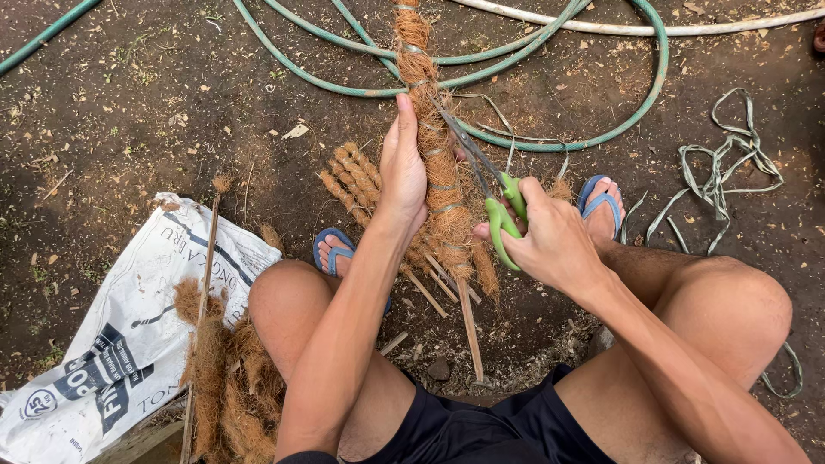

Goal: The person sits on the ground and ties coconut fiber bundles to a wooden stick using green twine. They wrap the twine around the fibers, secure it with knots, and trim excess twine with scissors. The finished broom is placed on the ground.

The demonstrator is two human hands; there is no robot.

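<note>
Left hand (402, 172) clamped on fibre-wrapped pole (434, 146); right hand (550, 241) gripping green-handled scissors (490, 185), blades against pole

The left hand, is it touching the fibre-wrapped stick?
Touching. The head view shows the left hand wrapped around the fibre-wrapped stick, fingers against the fibre.

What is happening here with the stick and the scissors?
A person sits low over bare soil, knees apart, in blue sandals. The left hand grips a stick wrapped in brown coconut fibre, bound with pale bands. The right hand holds green-handled scissors, blades pointing up along the fibre. More wrapped sticks lie beside it, loose fibre sits on a white sack, and a green hose curls on the ground.
</note>
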